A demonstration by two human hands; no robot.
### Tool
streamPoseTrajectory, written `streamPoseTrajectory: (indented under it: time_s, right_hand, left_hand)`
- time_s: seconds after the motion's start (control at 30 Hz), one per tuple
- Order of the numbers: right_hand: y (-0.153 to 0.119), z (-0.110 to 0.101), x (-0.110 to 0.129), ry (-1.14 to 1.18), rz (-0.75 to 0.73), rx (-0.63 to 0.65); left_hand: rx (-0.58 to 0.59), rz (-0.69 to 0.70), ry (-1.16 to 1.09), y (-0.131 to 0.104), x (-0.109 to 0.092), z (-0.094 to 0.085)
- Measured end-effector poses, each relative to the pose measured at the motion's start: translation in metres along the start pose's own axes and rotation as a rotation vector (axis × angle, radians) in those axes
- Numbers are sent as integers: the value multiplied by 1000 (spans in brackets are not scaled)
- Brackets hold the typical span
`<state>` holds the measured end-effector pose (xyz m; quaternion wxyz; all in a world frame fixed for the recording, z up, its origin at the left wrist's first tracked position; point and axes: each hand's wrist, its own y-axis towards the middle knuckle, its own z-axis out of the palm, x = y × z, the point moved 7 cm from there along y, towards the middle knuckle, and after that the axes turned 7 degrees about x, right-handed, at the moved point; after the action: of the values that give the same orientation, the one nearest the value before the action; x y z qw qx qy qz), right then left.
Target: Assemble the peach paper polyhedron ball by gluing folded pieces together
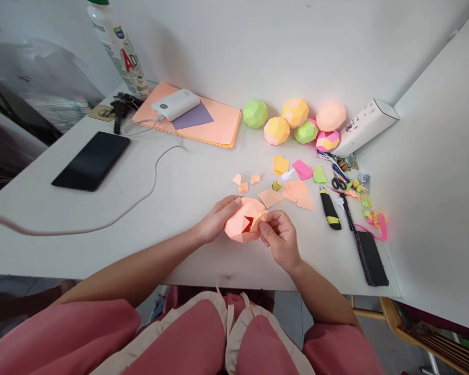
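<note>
My left hand [224,216] is wrapped round the left side of a faceted peach paper ball [240,229], which it holds above the front of the table. A dark red gap shows in the ball's side facing me. At the ball's right edge, my right hand [279,234] pinches a folded peach paper piece [261,219] between thumb and fingers. Whether that piece is joined to the ball I cannot tell. Just beyond the ball lie a few small folded peach pieces [243,187]. Flat peach paper slips [297,194] are fanned out to the right of them.
Several finished paper balls [277,130] sit along the wall beside a white box [369,127]. Yellow [281,165], pink [303,169] and green slips [319,175] lie nearer. A cutter [330,208] and scissors [339,183] are at right; a phone [91,161] and cable [154,182] at left.
</note>
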<state>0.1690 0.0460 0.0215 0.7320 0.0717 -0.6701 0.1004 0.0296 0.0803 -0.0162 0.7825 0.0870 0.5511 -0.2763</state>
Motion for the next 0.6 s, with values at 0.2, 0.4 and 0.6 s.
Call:
streamPoseTrajectory:
  time_s: [0.2, 0.4, 0.6]
  right_hand:
    - [-2, -1, -4, -12, 41, 0]
    - [-2, 0, -3, -50, 56, -7]
    - [-4, -3, 0, -146, 20, -46]
  left_hand:
    - [29, 6, -1, 1, 0, 2]
    - [77, 14, -9, 1, -4, 7]
    - [52, 5, -13, 1, -1, 5]
